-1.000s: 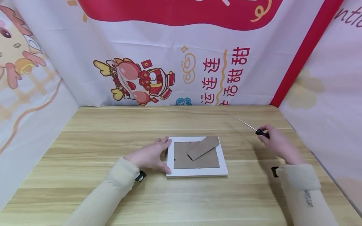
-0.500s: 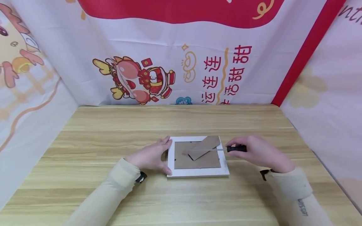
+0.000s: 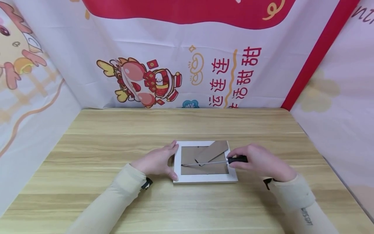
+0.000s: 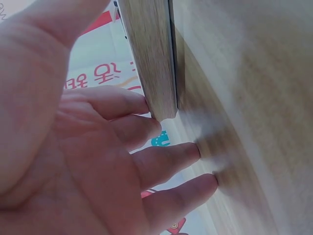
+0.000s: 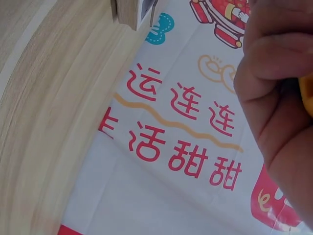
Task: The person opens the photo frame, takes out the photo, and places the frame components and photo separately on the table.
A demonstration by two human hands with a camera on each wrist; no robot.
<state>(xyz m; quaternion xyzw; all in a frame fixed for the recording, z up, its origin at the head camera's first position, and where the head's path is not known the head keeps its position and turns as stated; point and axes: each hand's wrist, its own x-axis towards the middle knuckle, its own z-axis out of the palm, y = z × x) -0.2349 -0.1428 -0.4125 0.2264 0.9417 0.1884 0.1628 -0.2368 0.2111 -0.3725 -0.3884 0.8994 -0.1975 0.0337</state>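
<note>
A white picture frame [image 3: 204,178] lies face down on the wooden table, its brown backing board [image 3: 188,154] upward. The slanted stand leg [image 3: 214,151] on the board overlaps the frame's far right corner. My left hand [image 3: 157,162] spans the frame's left side, thumb at the near corner, fingertips at the far one. Its fingers [image 4: 166,164] are fairly straight in the left wrist view. With my right hand [image 3: 261,162] I grip a screwdriver [image 3: 237,159] by its black handle; the thin shaft crosses the board to a small dark tab [image 3: 182,165] at the left edge. In the right wrist view the handle's yellow end [image 5: 307,93] shows.
Wood-grain table [image 3: 131,123] surrounds the frame. A printed white cloth [image 3: 163,39] hangs behind the table's far edge, with more cloth along both sides. Dark straps [image 3: 267,183] sit at the sleeve cuffs.
My right hand has moved left with the screwdriver, from the table's right side to the frame. Its tip has gone to the left tab. The left hand and frame have hardly moved.
</note>
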